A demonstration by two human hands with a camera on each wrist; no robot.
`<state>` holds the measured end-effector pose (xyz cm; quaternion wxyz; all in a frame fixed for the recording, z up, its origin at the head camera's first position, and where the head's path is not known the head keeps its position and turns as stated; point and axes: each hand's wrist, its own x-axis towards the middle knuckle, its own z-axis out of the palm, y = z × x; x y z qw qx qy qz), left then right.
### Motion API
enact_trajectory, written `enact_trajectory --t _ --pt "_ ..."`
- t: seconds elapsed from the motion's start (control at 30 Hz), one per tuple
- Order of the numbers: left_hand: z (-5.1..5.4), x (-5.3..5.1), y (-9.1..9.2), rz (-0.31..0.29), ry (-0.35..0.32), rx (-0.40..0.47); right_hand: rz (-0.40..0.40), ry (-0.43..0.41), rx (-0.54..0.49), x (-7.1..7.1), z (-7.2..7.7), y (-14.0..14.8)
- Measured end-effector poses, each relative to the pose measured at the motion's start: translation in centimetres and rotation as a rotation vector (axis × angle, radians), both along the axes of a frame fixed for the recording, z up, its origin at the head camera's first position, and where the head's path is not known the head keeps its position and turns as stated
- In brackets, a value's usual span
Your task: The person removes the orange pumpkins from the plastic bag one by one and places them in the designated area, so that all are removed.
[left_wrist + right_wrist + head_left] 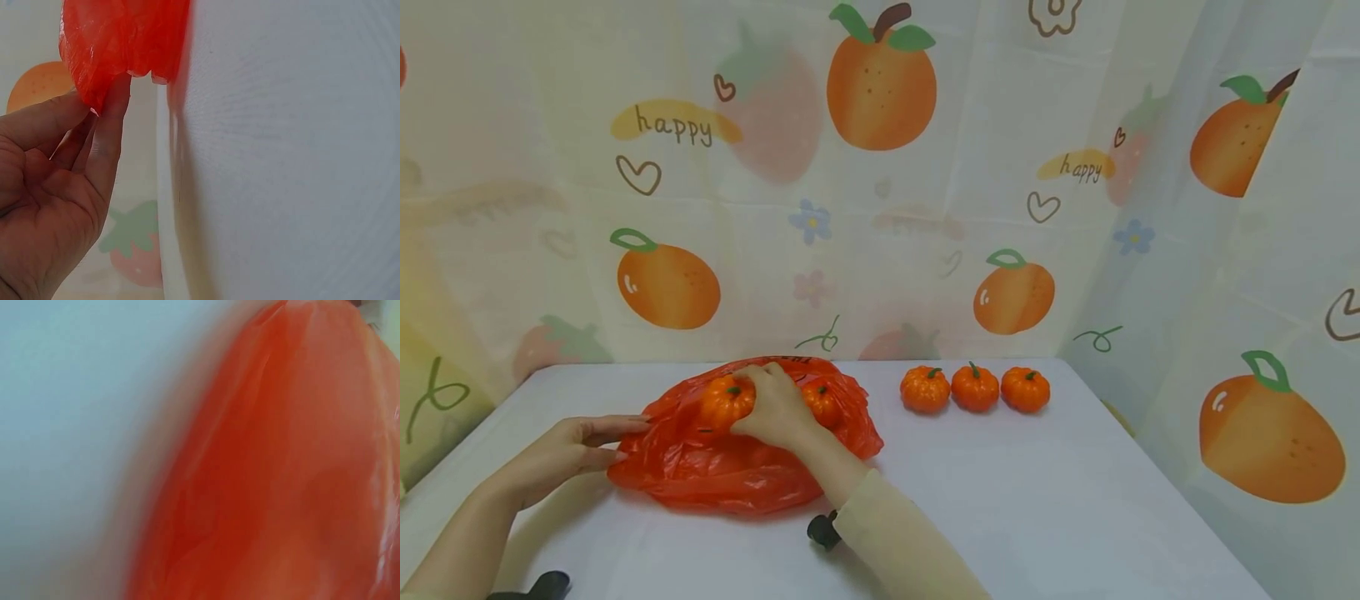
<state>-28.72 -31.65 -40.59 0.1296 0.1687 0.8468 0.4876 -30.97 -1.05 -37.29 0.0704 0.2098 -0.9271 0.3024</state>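
A red plastic bag (730, 479) lies on the white table, with small orange pumpkins in its opening. My right hand (778, 408) grips one pumpkin (727, 402) at the bag's opening; another pumpkin (822, 402) lies just right of that hand. At the bag's left end, my left hand (561, 454) pinches the plastic between thumb and fingers, which the left wrist view shows at the bag's edge (140, 37). Red plastic (281, 475) fills much of the right wrist view, blurred, and the right fingers are hidden there.
Three orange pumpkins, left (925, 390), middle (975, 388) and right (1026, 390), stand in a row at the back of the table (1037, 500), right of the bag. A curtain (880, 200) printed with fruit hangs behind the table and along its right side.
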Motion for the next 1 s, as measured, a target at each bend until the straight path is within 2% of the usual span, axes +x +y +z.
enact_trajectory --t 0.13,0.6,0.8,1.0 --pt "-0.1 0.0 0.1 -0.001 -0.003 -0.001 0.004 -0.014 -0.044 -0.2 0.1 0.8" --pt "-0.1 0.0 0.1 -0.008 0.019 0.004 0.009 0.040 -0.126 -1.1 1.8 4.3" --pt "-0.2 0.0 0.0 -0.020 0.038 0.022 -0.002 0.028 -0.151 -1.1 2.4 5.9" --pt "-0.2 0.0 -0.1 -0.035 0.033 0.030 -0.012 0.056 -0.162 -1.0 2.4 7.3"
